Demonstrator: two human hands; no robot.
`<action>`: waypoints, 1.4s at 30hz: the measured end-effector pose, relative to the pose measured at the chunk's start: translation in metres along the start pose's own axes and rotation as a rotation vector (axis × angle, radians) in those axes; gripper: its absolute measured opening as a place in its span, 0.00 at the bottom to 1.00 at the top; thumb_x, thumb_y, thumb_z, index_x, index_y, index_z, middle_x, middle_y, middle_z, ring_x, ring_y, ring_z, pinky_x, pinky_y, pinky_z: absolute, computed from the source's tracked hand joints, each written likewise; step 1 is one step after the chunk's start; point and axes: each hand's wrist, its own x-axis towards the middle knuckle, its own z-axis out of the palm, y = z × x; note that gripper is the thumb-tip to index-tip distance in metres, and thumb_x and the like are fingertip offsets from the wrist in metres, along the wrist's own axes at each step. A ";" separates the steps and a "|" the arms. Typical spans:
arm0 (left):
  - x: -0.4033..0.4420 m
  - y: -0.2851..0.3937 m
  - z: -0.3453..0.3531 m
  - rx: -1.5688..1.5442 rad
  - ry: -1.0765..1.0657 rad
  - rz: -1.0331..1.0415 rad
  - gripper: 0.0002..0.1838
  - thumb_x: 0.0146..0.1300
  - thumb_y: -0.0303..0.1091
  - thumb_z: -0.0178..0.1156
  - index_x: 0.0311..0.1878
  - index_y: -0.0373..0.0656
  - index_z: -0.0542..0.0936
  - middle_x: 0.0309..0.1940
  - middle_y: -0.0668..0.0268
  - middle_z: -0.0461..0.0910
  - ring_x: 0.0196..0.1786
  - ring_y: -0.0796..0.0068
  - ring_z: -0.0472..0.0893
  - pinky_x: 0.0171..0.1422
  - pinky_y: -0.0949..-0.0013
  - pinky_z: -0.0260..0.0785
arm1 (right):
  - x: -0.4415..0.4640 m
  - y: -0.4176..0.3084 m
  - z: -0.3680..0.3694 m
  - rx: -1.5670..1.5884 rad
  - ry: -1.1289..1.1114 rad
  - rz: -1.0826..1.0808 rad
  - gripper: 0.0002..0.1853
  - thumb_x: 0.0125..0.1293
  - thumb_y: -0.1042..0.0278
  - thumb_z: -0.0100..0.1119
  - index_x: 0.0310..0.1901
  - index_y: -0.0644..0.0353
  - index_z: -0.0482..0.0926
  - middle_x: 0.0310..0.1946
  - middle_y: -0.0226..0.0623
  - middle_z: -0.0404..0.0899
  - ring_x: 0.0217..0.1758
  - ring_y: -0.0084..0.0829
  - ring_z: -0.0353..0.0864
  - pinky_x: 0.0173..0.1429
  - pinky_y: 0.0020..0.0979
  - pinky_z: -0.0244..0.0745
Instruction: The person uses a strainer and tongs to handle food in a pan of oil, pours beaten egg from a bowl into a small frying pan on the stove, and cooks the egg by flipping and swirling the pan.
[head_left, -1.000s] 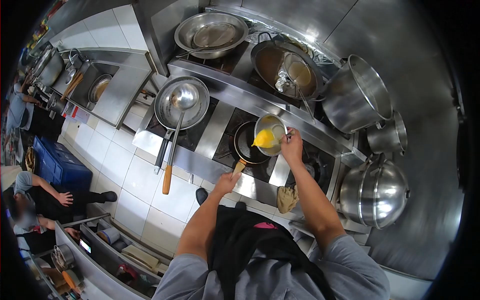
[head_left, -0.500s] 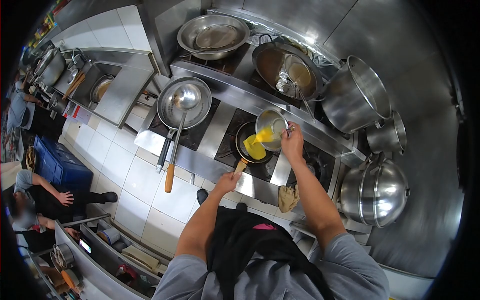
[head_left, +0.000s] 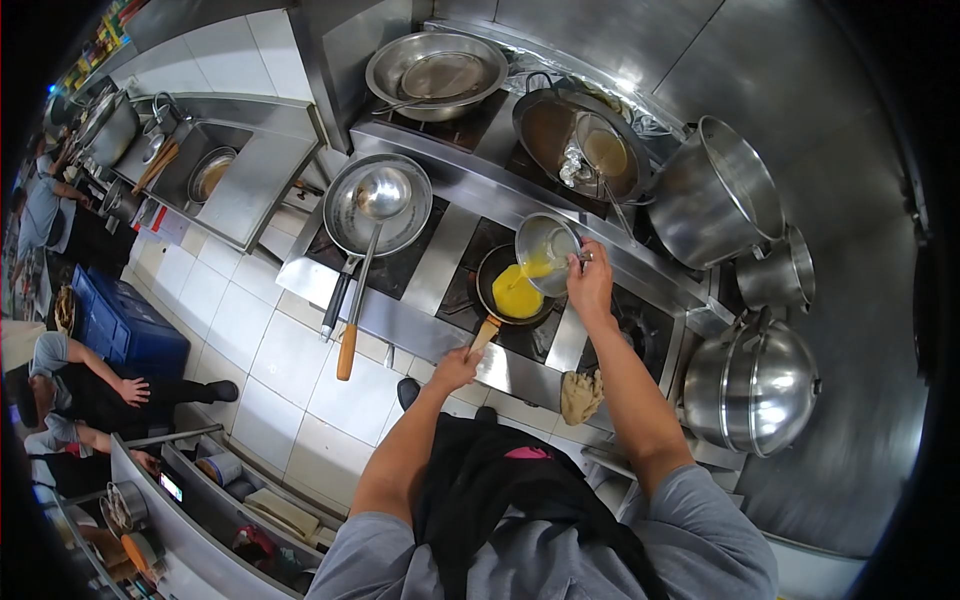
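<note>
My left hand [head_left: 457, 368] is closed around the wooden handle of a small dark frying pan [head_left: 494, 264] on the stove. A yellow pool that looks like beaten egg [head_left: 517, 298] covers much of the pan's bottom. Over the pan's far right edge, my right hand [head_left: 590, 278] grips a metal bowl [head_left: 530, 232] by its rim. The bowl is tipped toward the pan, and yellow liquid runs from its lip into the pool. Some yellow still coats the inside of the bowl.
Left of the pan, a larger pan [head_left: 345, 225] holds a ladle [head_left: 385, 192]. Behind are a wide metal basin [head_left: 385, 72] and a wok [head_left: 535, 125] of brown liquid. Large pots [head_left: 680, 205] stand right. A crumpled cloth [head_left: 581, 397] lies at the front edge. People [head_left: 90, 385] are at left.
The yellow pool in the pan has grown wider and rounder, and the stream from the bowl is thinner. Both hands keep their hold. The whole view has shifted slightly.
</note>
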 end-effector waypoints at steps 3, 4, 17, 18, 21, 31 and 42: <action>0.002 -0.008 0.002 0.113 0.039 0.029 0.27 0.67 0.56 0.49 0.44 0.36 0.77 0.28 0.56 0.81 0.33 0.60 0.83 0.43 0.60 0.73 | -0.004 0.005 0.002 0.040 0.039 0.032 0.12 0.59 0.77 0.58 0.45 0.68 0.73 0.43 0.47 0.74 0.35 0.40 0.79 0.41 0.37 0.73; 0.005 -0.016 0.004 0.114 0.040 0.029 0.27 0.67 0.56 0.49 0.44 0.36 0.77 0.28 0.56 0.81 0.33 0.60 0.83 0.43 0.60 0.73 | -0.006 0.010 0.005 0.073 0.072 0.083 0.10 0.60 0.76 0.58 0.43 0.68 0.72 0.43 0.46 0.75 0.35 0.37 0.80 0.40 0.37 0.73; -0.136 -0.122 -0.021 -0.039 0.485 0.059 0.18 0.69 0.43 0.50 0.49 0.36 0.77 0.37 0.52 0.81 0.38 0.57 0.82 0.45 0.63 0.74 | -0.073 0.068 0.017 1.250 0.114 1.338 0.14 0.67 0.69 0.53 0.51 0.64 0.69 0.46 0.46 0.74 0.44 0.42 0.79 0.43 0.51 0.84; -0.150 -0.148 -0.021 -0.089 0.509 0.013 0.18 0.69 0.42 0.50 0.48 0.36 0.77 0.36 0.52 0.81 0.36 0.59 0.83 0.43 0.63 0.75 | -0.071 0.066 0.016 1.244 0.142 1.337 0.15 0.67 0.69 0.53 0.52 0.65 0.69 0.45 0.46 0.74 0.46 0.44 0.78 0.48 0.53 0.82; -0.203 -0.200 -0.021 -0.066 0.520 -0.248 0.20 0.68 0.46 0.49 0.44 0.37 0.79 0.29 0.56 0.82 0.29 0.66 0.83 0.38 0.63 0.75 | -0.076 0.074 0.024 1.256 0.120 1.321 0.16 0.67 0.68 0.52 0.53 0.66 0.69 0.46 0.46 0.75 0.51 0.46 0.77 0.52 0.55 0.79; -0.315 -0.324 -0.022 -0.500 0.431 -0.883 0.21 0.66 0.49 0.48 0.41 0.40 0.80 0.30 0.61 0.82 0.28 0.69 0.82 0.28 0.63 0.75 | -0.045 -0.075 0.101 1.343 -0.201 1.114 0.10 0.64 0.66 0.59 0.44 0.55 0.71 0.47 0.40 0.77 0.49 0.39 0.79 0.53 0.49 0.78; -0.342 -0.347 -0.189 -0.741 0.758 -0.708 0.21 0.64 0.47 0.52 0.49 0.38 0.78 0.34 0.61 0.83 0.31 0.73 0.82 0.30 0.70 0.73 | 0.054 -0.388 0.457 1.444 -0.669 0.994 0.15 0.67 0.64 0.54 0.52 0.62 0.69 0.46 0.43 0.76 0.51 0.41 0.77 0.56 0.48 0.77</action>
